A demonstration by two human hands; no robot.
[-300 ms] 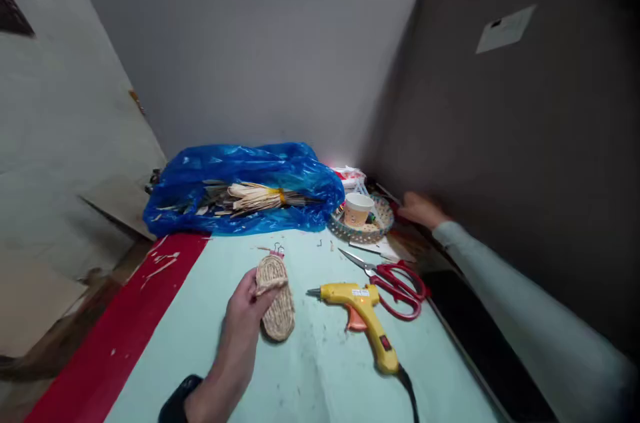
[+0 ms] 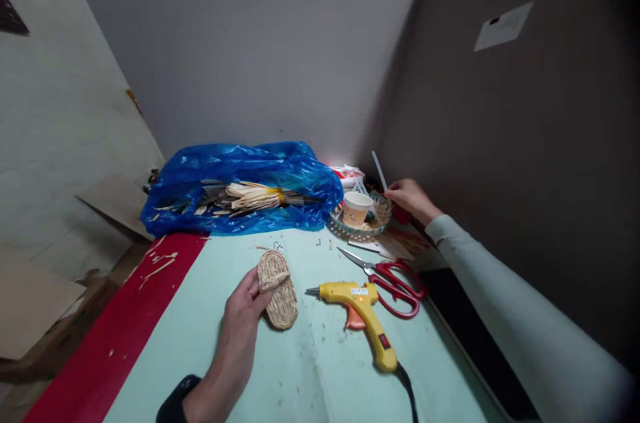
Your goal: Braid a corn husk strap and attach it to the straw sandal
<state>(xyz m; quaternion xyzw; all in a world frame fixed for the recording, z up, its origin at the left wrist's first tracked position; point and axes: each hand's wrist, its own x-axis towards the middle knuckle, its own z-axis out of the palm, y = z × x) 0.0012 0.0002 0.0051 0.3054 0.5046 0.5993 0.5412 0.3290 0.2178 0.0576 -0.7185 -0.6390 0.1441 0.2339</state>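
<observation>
Holding a woven slipper (image 2: pixel 280 306) in your left hand (image 2: pixel 240 319) and a pale stick (image 2: pixel 379 169) in your right hand (image 2: pixel 413 198)

Closest to you, a black band (image 2: pixel 177 401) circles your left wrist, and a dark cord (image 2: pixel 410 393) runs from the yellow glue gun (image 2: pixel 377 333) toward the near edge of the view. The glue gun lies on its side on the pale green worktop (image 2: pixel 320 389), its nozzle pointing left toward the slipper but apart from it. A red strip (image 2: pixel 117 319) runs along the worktop's left side.

Your left fingers grasp the slipper by its left edge, at the strap; it sits left of the nozzle, and you cannot tell whether its near end touches the worktop. A dark flat panel (image 2: pixel 465 313) lies at the right, beside your sleeve (image 2: pixel 505 283). Just beyond the glue gun's back end are red-handled scissors (image 2: pixel 400 286), blades pointing away and left.

Farther out, your right fingers pinch the stick by its lower end, so it slants up and left near a round woven tray (image 2: pixel 345 231). A paper cup (image 2: pixel 356 211) stands in that tray. To its left, a blue plastic bag (image 2: pixel 240 159) lies open around a bundle of straw (image 2: pixel 255 198) bound with a yellow tie (image 2: pixel 280 195). Behind everything rises a grey wall (image 2: pixel 260 56).
</observation>
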